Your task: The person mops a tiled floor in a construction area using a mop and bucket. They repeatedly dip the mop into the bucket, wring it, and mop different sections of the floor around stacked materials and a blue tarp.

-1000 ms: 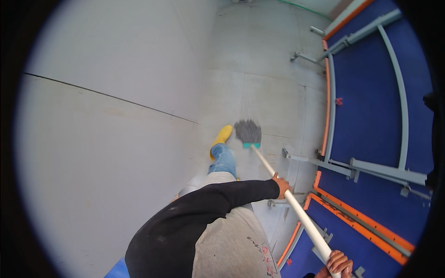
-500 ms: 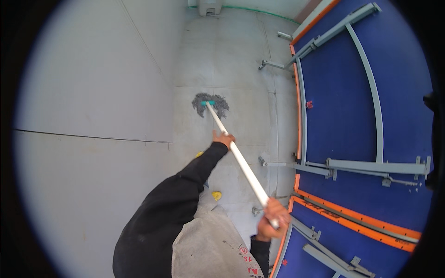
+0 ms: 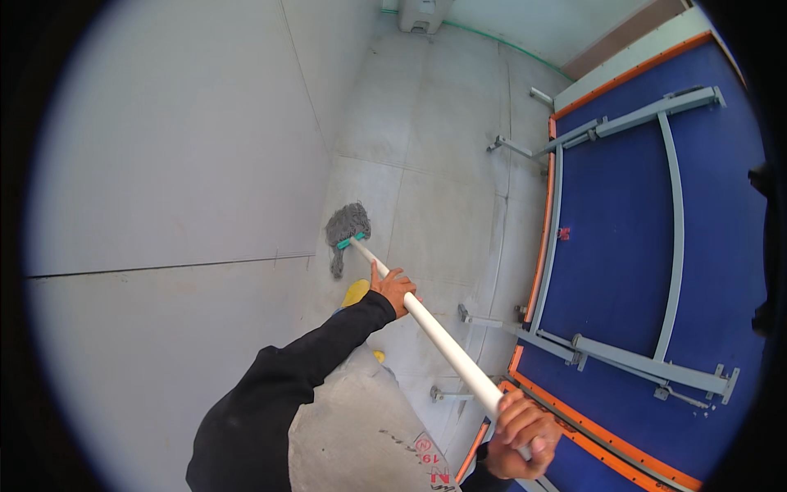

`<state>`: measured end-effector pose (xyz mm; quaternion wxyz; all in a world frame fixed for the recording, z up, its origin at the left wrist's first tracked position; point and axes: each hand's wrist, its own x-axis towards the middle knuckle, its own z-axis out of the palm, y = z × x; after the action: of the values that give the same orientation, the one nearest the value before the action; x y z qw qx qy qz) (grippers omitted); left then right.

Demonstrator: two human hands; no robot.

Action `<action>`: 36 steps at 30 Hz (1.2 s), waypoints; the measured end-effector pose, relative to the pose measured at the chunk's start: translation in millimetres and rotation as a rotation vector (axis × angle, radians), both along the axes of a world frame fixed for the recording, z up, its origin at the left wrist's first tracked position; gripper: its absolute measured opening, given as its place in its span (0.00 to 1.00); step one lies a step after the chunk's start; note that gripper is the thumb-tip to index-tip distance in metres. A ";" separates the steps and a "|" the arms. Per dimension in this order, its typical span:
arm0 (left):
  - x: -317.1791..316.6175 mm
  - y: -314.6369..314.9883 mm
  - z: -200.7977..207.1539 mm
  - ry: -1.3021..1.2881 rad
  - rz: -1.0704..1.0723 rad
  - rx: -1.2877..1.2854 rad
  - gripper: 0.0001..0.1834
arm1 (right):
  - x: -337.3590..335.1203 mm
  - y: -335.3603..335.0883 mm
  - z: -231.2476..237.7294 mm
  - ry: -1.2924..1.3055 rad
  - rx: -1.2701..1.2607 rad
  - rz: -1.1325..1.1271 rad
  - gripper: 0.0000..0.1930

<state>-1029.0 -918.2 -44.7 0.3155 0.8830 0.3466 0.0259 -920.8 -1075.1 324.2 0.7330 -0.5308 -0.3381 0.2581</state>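
Nearest, well to the near right of the mop head, the person's right hand wraps its fingers round the top end of a long, round, white pole. A light grey garment with red and black marks lies below it. Closer to the mop head, the left hand, in a long black sleeve, closes round the pole's lower part, thumb pointing down the shaft. Just on the near side of the mop head is a yellow boot, partly hidden by that arm.

The mop head itself, a shaggy bundle of grey strands in a teal clamp, rests on the pale grey floor, just beside a tall, smooth grey wall to its left. Well to its right stand large blue panels with orange edges and grey metal frames. Far beyond it are a pale grey container and a thin green line.

The mopping seems under way rather than finished: the strands are down on the floor, both hands engaged. Faint dark smudges beyond the mop head suggest floor left to clean; which parts are done, or wet, cannot be told.
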 end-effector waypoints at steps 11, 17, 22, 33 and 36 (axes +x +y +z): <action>-4.3 35.8 -24.2 -0.086 0.548 -0.125 0.14 | 2.5 45.2 -41.7 -0.041 0.004 0.300 0.18; -46.2 -140.2 -5.3 -0.124 0.705 -0.120 0.15 | 33.2 -20.6 0.9 0.091 -0.098 0.654 0.18; -101.3 -298.4 -1.8 -0.029 0.749 -0.248 0.15 | 15.8 -91.1 4.2 0.153 -0.166 0.909 0.18; -61.8 -311.6 -1.0 -0.043 0.765 -0.134 0.17 | 3.3 -204.9 13.4 -0.109 -0.043 0.804 0.20; -24.3 -227.9 -23.5 -0.117 0.737 -0.142 0.15 | -8.5 -209.3 -18.3 -0.256 0.038 0.623 0.21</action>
<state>-1053.3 -1146.1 -68.2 0.3647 0.6720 0.6233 0.1640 -929.3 -1284.4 305.9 0.5802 -0.4162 -0.5781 0.3949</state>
